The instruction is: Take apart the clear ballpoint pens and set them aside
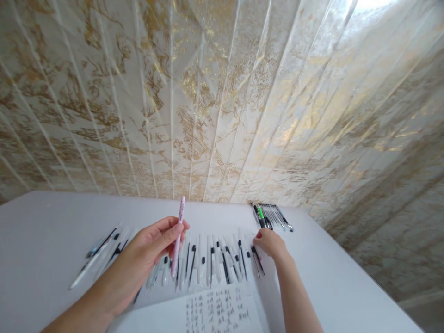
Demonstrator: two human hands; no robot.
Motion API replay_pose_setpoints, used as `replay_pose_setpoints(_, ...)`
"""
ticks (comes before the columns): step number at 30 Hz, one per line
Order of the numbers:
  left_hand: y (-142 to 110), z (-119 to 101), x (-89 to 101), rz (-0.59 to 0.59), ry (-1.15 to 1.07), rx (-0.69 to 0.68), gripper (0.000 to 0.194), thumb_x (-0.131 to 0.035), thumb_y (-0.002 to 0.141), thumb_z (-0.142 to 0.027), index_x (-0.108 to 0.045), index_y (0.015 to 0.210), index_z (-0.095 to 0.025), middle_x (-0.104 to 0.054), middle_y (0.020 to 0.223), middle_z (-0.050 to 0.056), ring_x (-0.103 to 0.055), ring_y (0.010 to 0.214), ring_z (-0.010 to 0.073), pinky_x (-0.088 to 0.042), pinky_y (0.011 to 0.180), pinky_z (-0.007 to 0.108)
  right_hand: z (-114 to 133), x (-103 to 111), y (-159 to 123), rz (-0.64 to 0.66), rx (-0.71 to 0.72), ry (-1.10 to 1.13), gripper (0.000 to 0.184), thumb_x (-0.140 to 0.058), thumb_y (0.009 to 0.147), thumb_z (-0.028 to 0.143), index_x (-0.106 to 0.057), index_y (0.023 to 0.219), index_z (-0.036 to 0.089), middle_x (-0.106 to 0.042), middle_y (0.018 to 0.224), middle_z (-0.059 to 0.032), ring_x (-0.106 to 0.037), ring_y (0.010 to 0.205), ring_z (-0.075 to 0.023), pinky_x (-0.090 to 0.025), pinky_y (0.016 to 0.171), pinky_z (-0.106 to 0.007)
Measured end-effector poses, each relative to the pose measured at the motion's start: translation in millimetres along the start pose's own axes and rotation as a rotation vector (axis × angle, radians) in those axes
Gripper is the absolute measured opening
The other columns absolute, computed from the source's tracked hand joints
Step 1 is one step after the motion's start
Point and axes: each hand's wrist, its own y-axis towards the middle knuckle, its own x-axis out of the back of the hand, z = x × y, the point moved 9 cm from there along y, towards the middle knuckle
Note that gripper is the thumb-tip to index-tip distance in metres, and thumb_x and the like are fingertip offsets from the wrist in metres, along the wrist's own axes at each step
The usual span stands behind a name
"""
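My left hand [161, 243] grips a pink pen [178, 245] upright between thumb and fingers, above the left part of a row of pen parts. Those parts include clear barrels [209, 256] and dark refills [225, 266], several with black tips, laid side by side. My right hand [270, 243] is closed at the right end of the row, fingertips low by the table. Whatever its fingers hold, if anything, is too small or hidden to make out. Just below those fingertips lie thin black refills [257, 260].
Behind my right hand lies a bundle of pens [275, 216], one with a bright green part [261, 212]. More pens and parts [95, 261] rest on the left. Handwritten paper [215, 310] lies in front on the white table [340, 268]. A gold-patterned wall covering [194, 115] rises behind.
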Motion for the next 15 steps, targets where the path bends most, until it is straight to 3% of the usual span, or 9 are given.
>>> replay_pose_setpoints(9,2,0,0.5,0.012,0.001,-0.013,0.035,-0.071,0.076,-0.057,-0.068,0.081,-0.023,-0.057,0.077,-0.002,-0.048,0.073,0.0138,-0.044,0.068,0.02,3,-2,0,-0.038,0.023,0.035,0.022,-0.061,0.095,0.032,-0.064,0.111,0.018,-0.066,0.115,-0.0066,-0.065,0.098,-0.0214,-0.055,0.084,-0.04)
replay_pose_setpoints(12,4,1,2.7,-0.007,-0.044,-0.015,0.034,-0.074,0.075,-0.055,-0.07,0.084,-0.022,-0.059,0.078,-0.002,-0.05,0.074,0.0133,-0.046,0.07,0.019,4,10,-3,-0.092,0.029,0.109,0.02,-0.062,0.094,0.033,-0.065,0.105,0.016,-0.067,0.107,-0.0057,-0.065,0.093,-0.0203,-0.054,0.082,-0.04)
replay_pose_setpoints(15,7,3,8.2,-0.056,-0.141,-0.028,0.039,-0.079,0.07,-0.054,-0.072,0.09,-0.022,-0.063,0.081,0.0,-0.054,0.077,0.0151,-0.049,0.069,0.021,17,31,-17,-0.156,0.106,0.249,0.017,-0.056,0.093,0.025,-0.062,0.081,0.015,-0.07,0.089,-0.0065,-0.065,0.081,-0.0183,-0.051,0.075,-0.033)
